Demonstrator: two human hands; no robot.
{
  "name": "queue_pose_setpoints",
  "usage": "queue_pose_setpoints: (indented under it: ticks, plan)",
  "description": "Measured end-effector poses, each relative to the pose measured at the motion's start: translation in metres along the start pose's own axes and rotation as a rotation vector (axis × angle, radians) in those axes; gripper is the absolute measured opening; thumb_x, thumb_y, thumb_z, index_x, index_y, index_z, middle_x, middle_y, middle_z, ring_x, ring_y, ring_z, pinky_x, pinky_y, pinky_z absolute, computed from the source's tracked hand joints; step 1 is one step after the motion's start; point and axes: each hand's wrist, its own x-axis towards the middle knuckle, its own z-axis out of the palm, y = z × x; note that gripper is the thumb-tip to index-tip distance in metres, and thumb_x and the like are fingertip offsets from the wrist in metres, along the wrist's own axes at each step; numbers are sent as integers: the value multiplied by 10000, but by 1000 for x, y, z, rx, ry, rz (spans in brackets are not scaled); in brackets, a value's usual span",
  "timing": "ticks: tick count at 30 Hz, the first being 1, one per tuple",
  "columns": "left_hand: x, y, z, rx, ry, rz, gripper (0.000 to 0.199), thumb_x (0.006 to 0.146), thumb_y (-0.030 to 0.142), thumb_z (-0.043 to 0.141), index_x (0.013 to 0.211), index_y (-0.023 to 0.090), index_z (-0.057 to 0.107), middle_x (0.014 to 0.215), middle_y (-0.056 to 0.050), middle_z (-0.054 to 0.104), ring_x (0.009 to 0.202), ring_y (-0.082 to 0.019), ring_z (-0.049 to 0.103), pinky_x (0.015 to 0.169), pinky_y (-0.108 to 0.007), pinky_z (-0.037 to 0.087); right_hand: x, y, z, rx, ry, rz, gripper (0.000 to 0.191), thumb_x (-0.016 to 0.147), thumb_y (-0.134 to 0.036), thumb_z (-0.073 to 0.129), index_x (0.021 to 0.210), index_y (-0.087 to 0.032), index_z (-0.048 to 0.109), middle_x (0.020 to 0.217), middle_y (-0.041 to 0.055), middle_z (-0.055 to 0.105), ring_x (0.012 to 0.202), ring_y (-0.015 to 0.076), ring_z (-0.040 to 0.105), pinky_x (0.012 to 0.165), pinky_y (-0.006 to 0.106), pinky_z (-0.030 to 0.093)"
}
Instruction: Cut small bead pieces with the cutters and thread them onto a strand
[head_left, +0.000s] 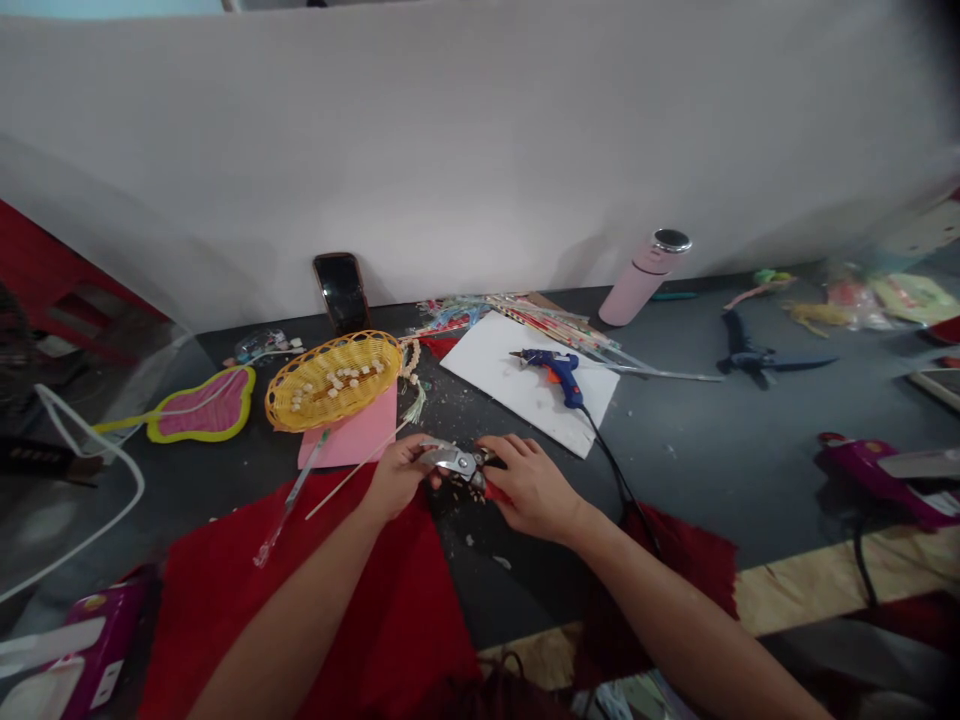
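Note:
My right hand (532, 485) is closed around the handles of metal pruning shears (459, 461), with a bit of red showing under the palm. The blades point left, toward my left hand (397, 475). That hand's fingers are pinched together at the blade tips; whatever sits between them is hidden. A thin wooden stick (352, 477) runs slantwise just beside the left hand, and I cannot tell whether it is touched. Small pale chips lie on the dark table below the shears. A red cloth (375, 600) spreads under my left forearm.
Left of my hands, a yellow woven basket (337, 385) with small pale pieces overlaps pink paper (360, 440). A blue glue gun (555, 375) rests on a white board (517, 400), its cord trailing toward my right arm. Behind stand a phone (341, 290) and pink bottle (637, 285).

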Motion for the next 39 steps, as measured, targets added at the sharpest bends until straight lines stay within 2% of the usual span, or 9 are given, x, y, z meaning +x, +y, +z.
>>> queue_pose_setpoints:
  ticks: [6, 13, 20, 22, 26, 31, 39]
  plan:
    - [-1, -3, 0, 23, 23, 36, 154, 633, 48, 511, 700, 141, 614, 589, 19, 616, 455, -78, 510, 482, -186, 384, 0, -2, 5, 7, 4, 22, 112, 729, -212, 552, 806, -194, 631, 1180, 78, 505, 957, 231, 463, 785, 346, 368]
    - [-1, -5, 1, 42, 54, 66, 86, 694, 107, 536, 681, 144, 612, 590, 19, 603, 479, -85, 514, 504, -197, 395, 1, -7, 12, -7, 22, 60, 102, 741, -204, 546, 782, -194, 638, 1122, 83, 514, 916, 218, 470, 777, 329, 386]
    - [-1, -3, 3, -24, 118, 120, 95, 718, 223, 635, 773, 146, 626, 627, 21, 602, 522, -88, 520, 535, -199, 395, 1, -10, 8, 13, 56, 65, 104, 742, -213, 556, 807, -188, 633, 1177, 89, 488, 988, 235, 462, 832, 350, 389]
    - [-1, -4, 3, -43, 130, 122, 91, 703, 202, 643, 777, 152, 621, 651, 24, 609, 530, -87, 519, 538, -199, 394, 1, -11, 5, -2, 43, 73, 117, 756, -207, 537, 825, -191, 630, 1200, 89, 484, 1007, 243, 457, 823, 358, 387]
    - [-1, -2, 3, 6, 145, 113, 80, 675, 123, 599, 741, 154, 632, 569, 37, 587, 521, -95, 510, 539, -201, 384, 1, -11, 1, -34, 3, 67, 164, 777, -206, 513, 898, -194, 624, 1247, 92, 469, 1036, 254, 444, 832, 377, 373]
    - [-1, 1, 3, 42, 117, 66, 137, 636, 94, 570, 737, 150, 644, 534, 36, 589, 485, -100, 507, 517, -209, 383, 0, -7, -3, -41, -13, 30, 176, 793, -205, 502, 932, -190, 610, 1283, 90, 452, 1054, 255, 435, 853, 396, 357]
    - [-3, 6, 4, 45, 55, 19, 71, 647, 106, 585, 695, 145, 621, 516, 37, 585, 475, -91, 510, 522, -203, 385, -1, 1, -9, 25, -24, -41, 167, 785, -190, 524, 927, -195, 611, 1310, 75, 447, 1111, 250, 411, 894, 399, 350]
